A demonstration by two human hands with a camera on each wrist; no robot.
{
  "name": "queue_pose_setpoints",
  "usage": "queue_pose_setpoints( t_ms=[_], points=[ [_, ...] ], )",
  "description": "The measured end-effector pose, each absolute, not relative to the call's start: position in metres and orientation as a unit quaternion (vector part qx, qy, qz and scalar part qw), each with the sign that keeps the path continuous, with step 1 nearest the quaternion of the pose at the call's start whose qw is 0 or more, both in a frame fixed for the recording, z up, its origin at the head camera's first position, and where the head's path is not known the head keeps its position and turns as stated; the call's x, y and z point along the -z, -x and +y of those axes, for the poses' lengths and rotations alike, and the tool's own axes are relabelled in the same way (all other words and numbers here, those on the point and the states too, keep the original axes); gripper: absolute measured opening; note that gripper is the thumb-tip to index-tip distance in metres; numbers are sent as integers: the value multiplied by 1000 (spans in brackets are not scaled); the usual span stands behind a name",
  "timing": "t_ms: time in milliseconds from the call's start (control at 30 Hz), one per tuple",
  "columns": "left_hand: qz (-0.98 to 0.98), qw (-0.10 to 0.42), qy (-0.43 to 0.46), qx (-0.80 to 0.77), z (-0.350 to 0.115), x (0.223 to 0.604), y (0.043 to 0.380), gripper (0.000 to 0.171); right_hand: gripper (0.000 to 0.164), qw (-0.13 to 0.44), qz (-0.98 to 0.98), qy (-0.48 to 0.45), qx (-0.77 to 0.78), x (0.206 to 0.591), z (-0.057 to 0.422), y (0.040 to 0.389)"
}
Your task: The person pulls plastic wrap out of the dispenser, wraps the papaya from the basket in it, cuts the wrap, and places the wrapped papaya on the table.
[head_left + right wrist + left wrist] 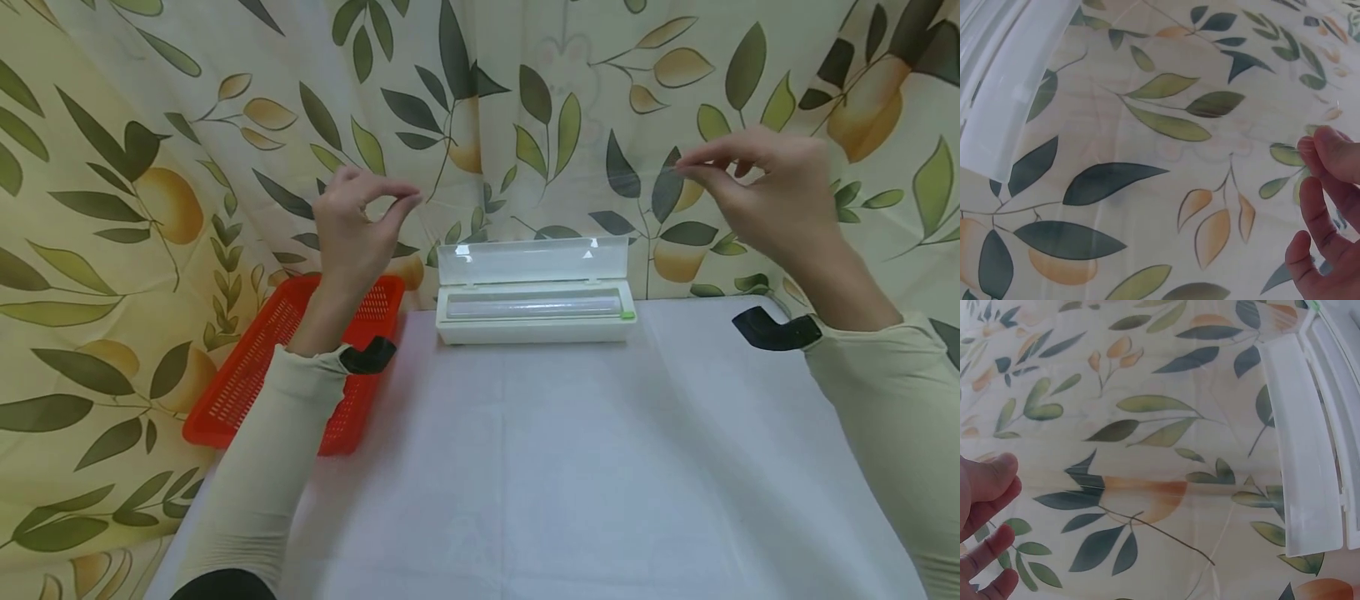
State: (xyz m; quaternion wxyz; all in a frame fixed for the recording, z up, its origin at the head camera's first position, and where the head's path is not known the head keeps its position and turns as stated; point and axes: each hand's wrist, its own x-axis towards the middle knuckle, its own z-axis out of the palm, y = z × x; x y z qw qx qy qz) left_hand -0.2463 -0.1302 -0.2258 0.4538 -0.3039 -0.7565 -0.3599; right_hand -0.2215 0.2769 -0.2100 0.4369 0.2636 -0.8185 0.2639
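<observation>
Raised above the table at left, my left hand (356, 218) pinches thumb against forefinger at the edge of a clear sheet of plastic wrap (1225, 515). At the same height on the right, my right hand (780, 187) pinches the other side. The wrap shows only as faint creases and sheen over the curtain pattern in both wrist views. Between and below the hands stands a white plastic wrap dispenser (536, 336), its clear lid (532, 260) raised at the back. A roll of wrap (532, 307) lies inside, and a small green slider (627, 315) sits at the right end.
A red perforated basket (225, 417) is at the left, partly behind my left forearm. White cloth covers the table (525, 467). Behind it hangs a curtain (570, 167) printed with leaves and fruit, close to the dispenser's back.
</observation>
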Motion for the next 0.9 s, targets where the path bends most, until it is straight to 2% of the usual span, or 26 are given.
queue_pose_setpoints(
  t_ms=[233,667,867,900],
  points=[
    [-754,459,323,341,-136,226,225,15,14,444,-802,-304,-260,210,279,199],
    [-743,458,328,363,-137,222,201,15,21,438,-809,-304,-245,209,279,173],
    [-745,457,324,362,-137,223,189,14,12,443,-802,-304,-263,212,277,160],
    [-745,457,323,363,-137,224,186,14,16,443,-800,-302,-271,213,277,157]
  ],
)
